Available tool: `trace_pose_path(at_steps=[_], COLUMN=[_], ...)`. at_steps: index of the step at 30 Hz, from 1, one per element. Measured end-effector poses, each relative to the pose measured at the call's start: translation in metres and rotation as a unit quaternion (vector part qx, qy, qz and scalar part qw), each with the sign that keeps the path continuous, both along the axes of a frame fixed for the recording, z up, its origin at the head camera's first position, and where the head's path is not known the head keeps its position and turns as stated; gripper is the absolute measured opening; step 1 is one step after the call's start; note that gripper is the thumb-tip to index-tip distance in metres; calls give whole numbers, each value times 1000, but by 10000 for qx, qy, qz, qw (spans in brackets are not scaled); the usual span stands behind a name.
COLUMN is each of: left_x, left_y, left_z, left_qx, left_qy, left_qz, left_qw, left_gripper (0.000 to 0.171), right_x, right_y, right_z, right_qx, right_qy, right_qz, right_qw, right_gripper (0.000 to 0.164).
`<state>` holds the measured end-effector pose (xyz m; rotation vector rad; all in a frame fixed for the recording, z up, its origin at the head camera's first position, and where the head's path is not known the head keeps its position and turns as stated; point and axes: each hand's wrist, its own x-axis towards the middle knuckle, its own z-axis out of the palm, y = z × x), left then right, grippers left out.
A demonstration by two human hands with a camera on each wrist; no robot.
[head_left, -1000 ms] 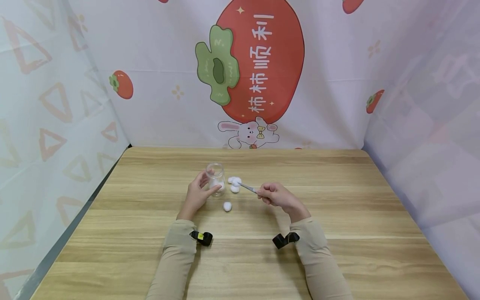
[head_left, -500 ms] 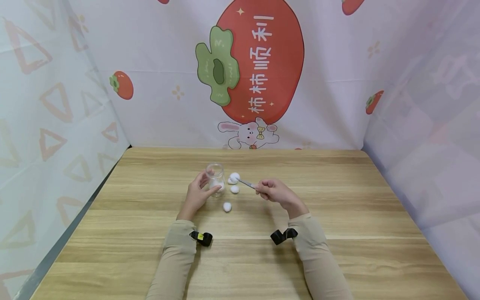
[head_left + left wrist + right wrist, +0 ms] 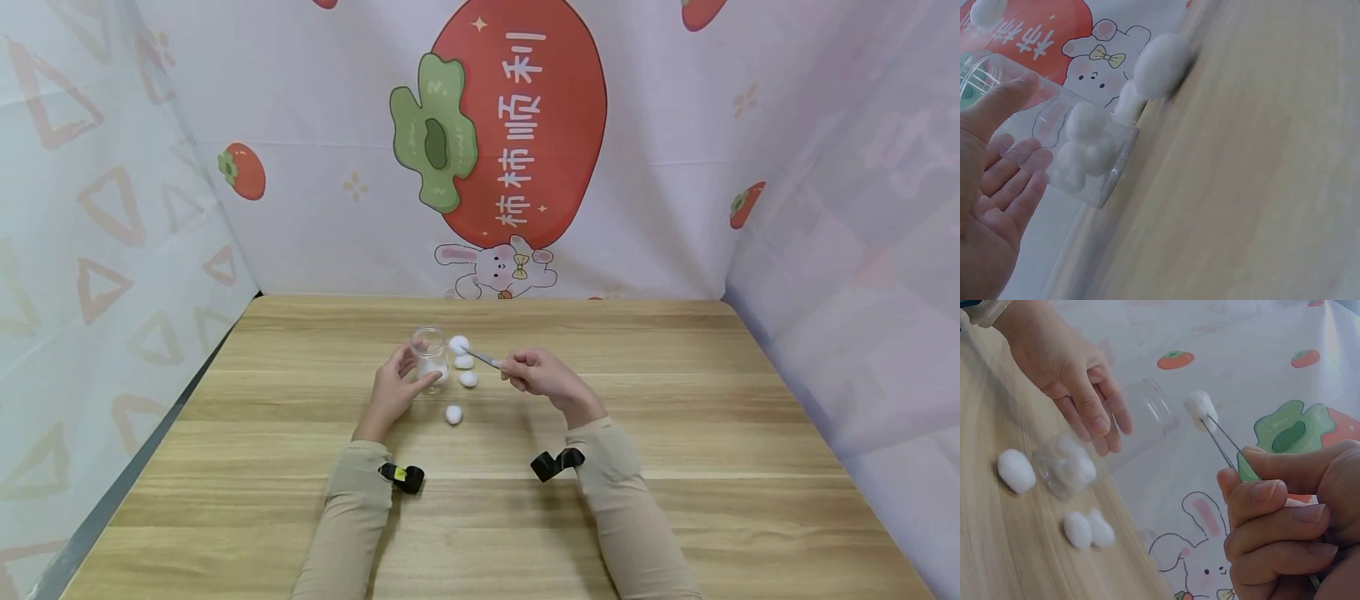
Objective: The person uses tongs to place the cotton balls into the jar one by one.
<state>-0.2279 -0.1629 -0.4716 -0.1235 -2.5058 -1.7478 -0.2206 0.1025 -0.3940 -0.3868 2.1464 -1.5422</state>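
Note:
My left hand (image 3: 392, 388) grips a clear jar (image 3: 430, 354), thumb on the near side and fingers round the far side. The jar is open at the top and stands upright on the table. Several white cotton balls (image 3: 1088, 140) lie in its bottom. My right hand (image 3: 551, 379) pinches metal tweezers (image 3: 1222, 442), whose tips hold one cotton ball (image 3: 1199, 407). In the right wrist view that ball is up off the table, beside the jar's mouth. Three loose balls lie right of the jar: one cotton ball (image 3: 464, 362), another cotton ball (image 3: 468, 380) and a nearer cotton ball (image 3: 453, 414).
The wooden table (image 3: 480, 533) reaches back to a printed cloth (image 3: 322, 225) with a persimmon and a rabbit on it. More patterned cloth hangs at the left and right sides. Black wrist straps with cameras sit on both sleeves.
The right hand has moved left and away from me, lifting the tweezers with a cotton ball off the group toward the jar's mouth. The left hand and jar have stayed in place.

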Motion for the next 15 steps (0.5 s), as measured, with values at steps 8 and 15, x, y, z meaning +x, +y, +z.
trace_pose_path(at_steps=[8,15], left_x=[1,1], left_y=[0,0], left_z=[1,1], left_qx=[89,153], left_qy=[19,9], left_qz=[-24,-6], left_qw=[10000,9999], left_gripper=[69,69], right_x=[-2,-4], right_y=[-6,-11], right_z=[0,1], right_qx=[66,67], right_qy=[-24,27], right_qz=[-21,-57], right_qw=[10000,10000], right_gripper=[29,26])
